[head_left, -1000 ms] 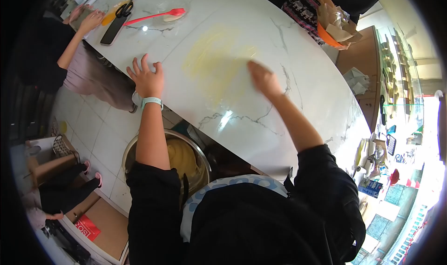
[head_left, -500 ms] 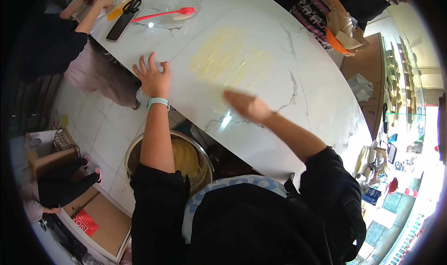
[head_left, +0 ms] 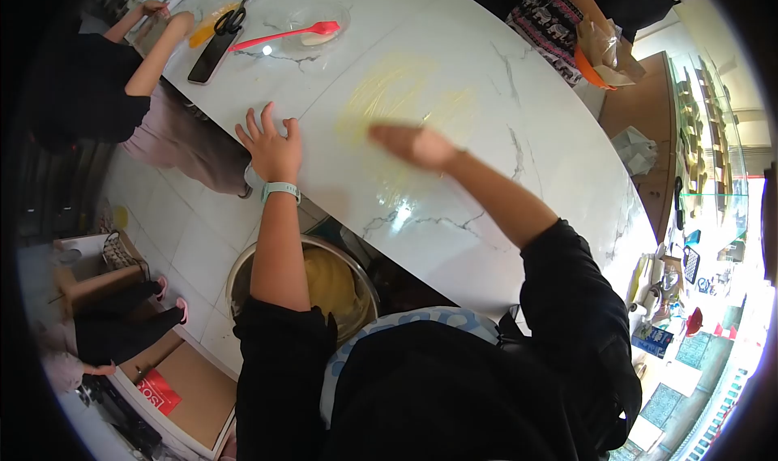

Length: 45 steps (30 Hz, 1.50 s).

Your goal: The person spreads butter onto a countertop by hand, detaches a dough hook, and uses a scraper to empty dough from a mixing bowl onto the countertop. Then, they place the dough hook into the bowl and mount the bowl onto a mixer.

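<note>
My left hand [head_left: 274, 146] rests near the edge of the white marbled table [head_left: 462, 254], fingers spread and holding nothing. A pale watch band circles that wrist. Over the near part of a shiny yellow greasy smear [head_left: 405, 88] on the tabletop is my right hand [head_left: 415, 144], flat with fingers stretched out and blurred by motion. Nothing shows in it, though its underside is hidden. Below the table edge, partly behind my left forearm, a large metal bowl [head_left: 371, 287] holds a yellow dough-like mass [head_left: 331, 283].
A red spatula [head_left: 279, 36] lies with its head on a clear lid-like dish [head_left: 344, 25]. Beside it are a phone [head_left: 212, 58] and black scissors [head_left: 230, 21]. A co-worker [head_left: 101, 88] stands at the left end; an orange bowl [head_left: 592, 70] is beyond the far edge.
My right hand has swept left and away from me across the yellow smear. My left hand stays spread at the table edge. The whole view has shifted slightly.
</note>
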Each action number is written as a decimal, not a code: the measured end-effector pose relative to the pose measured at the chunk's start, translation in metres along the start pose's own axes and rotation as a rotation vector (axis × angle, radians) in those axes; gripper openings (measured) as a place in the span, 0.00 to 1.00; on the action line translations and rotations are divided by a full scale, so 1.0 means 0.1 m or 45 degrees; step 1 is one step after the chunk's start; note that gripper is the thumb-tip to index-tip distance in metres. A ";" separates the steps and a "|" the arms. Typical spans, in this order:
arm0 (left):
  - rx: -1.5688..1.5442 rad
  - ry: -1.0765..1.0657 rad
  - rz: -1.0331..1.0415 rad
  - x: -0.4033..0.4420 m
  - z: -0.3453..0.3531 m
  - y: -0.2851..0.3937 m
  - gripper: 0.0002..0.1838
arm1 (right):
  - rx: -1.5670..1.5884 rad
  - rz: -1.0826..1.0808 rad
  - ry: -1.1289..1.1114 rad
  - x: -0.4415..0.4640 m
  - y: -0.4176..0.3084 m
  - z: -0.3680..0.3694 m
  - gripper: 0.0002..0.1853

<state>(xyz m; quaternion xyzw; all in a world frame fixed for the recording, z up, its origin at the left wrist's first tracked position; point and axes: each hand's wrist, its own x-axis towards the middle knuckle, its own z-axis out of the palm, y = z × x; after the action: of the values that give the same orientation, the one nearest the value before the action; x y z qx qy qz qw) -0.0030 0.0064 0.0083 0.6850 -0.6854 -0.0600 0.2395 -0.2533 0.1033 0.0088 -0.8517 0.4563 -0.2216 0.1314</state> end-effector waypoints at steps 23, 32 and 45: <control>-0.049 0.036 0.049 0.00 0.03 0.00 0.24 | -0.337 -0.012 0.099 -0.34 -0.57 -0.23 0.15; -0.014 0.038 0.040 -0.02 0.01 0.01 0.24 | -0.379 0.842 0.333 -0.35 0.66 -0.47 0.15; -0.050 -0.007 -0.031 -0.01 -0.02 0.04 0.23 | -0.327 0.878 0.009 0.87 0.82 -0.31 0.14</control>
<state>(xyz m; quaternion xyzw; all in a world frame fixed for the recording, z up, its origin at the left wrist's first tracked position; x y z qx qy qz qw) -0.0059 0.0078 0.0118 0.6883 -0.6763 -0.0782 0.2505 -0.2855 -0.0145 0.0235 -0.6568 0.7410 -0.1079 0.0887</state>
